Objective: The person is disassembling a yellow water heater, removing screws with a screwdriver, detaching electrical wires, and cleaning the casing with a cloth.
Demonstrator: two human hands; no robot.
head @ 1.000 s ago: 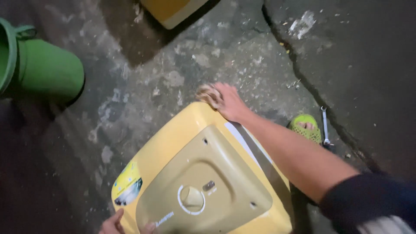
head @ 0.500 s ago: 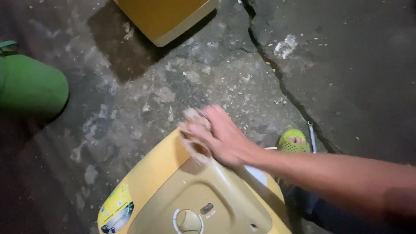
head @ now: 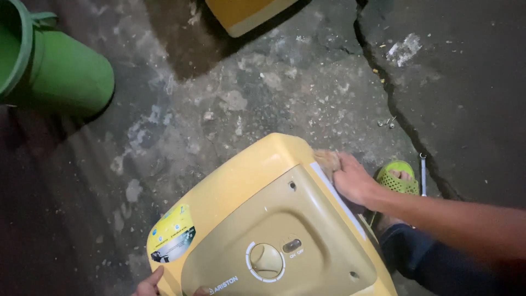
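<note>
Cracked, possibly damp concrete floor

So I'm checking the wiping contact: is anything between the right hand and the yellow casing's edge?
Yes. The right hand presses a small tan pad or cloth against the upper right edge of the yellow casing, so the pad lies between palm and surface. Nothing else blocks it. The left hand touches the casing's lower edge directly.

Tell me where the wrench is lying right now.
In the head view the wrench lies on the cracked concrete floor at the right, just beside the green sandal and beyond the right hand.
</note>
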